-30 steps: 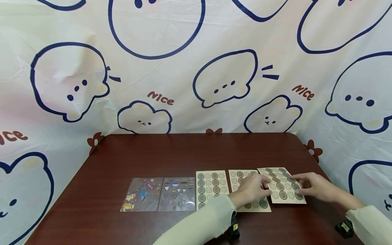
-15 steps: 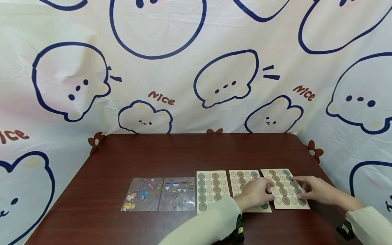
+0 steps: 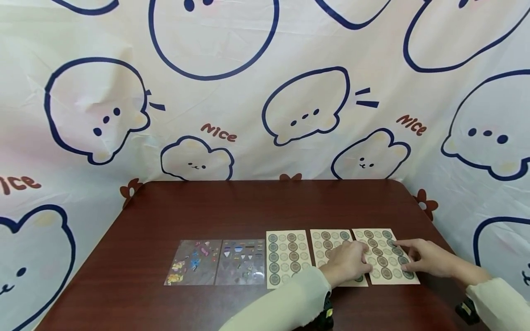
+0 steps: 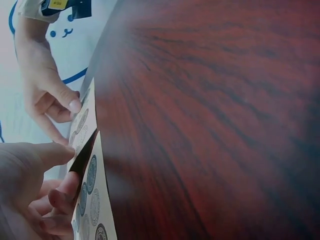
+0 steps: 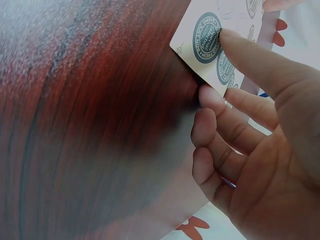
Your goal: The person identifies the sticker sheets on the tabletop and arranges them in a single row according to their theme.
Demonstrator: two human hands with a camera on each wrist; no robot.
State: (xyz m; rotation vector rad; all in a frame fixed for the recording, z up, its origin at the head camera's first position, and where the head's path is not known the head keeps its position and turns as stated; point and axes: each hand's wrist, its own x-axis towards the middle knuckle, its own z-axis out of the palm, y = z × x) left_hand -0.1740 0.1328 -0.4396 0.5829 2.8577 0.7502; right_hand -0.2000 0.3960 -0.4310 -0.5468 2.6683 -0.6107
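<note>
The rightmost cream sticker sheet (image 3: 383,253), printed with round seals, lies near the table's right edge. My right hand (image 3: 430,258) pinches its right edge, the thumb (image 5: 250,52) over the printed face and fingertips at the rim. At the sheet's left edge is my left hand (image 3: 347,261), its thumb (image 4: 55,154) on the corner and the curled fingers just beneath. That hand covers part of a middle sticker sheet (image 3: 330,236). Left of this lies a third sticker sheet (image 3: 286,255), its lower corner behind my left sleeve.
Two clear sheets with small colourful stickers, a left clear sheet (image 3: 192,263) and a right clear sheet (image 3: 240,264), lie side by side left of the cream ones. Beneath everything is a dark red-brown table (image 3: 265,207). A patterned cloth (image 3: 248,101) hangs behind and at the sides.
Both hands have brought the rightmost sheet a little right and toward me, and straightened it. It overlapped the middle sheet's corner earlier; now it lies beside it.
</note>
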